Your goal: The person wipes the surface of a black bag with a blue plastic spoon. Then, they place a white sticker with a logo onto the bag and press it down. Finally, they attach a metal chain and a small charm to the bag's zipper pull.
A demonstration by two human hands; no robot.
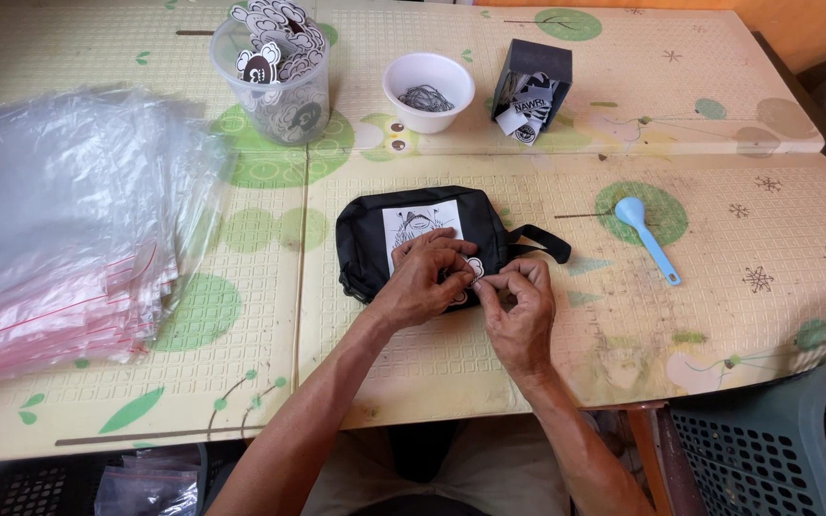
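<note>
A small black pouch (365,239) with a white printed panel and a side strap lies on the table in front of me. My left hand (427,272) and my right hand (520,306) meet over its lower right corner. Together they pinch a small white and black tag (475,268) with their fingertips. The fingers hide most of the tag and how it meets the pouch.
A stack of clear plastic bags (69,220) lies at the left. At the back stand a clear tub of printed tags (274,72), a white bowl of thin cords (428,91) and a dark box of labels (531,91). A blue spoon (647,234) lies right; a green crate (767,449) stands below.
</note>
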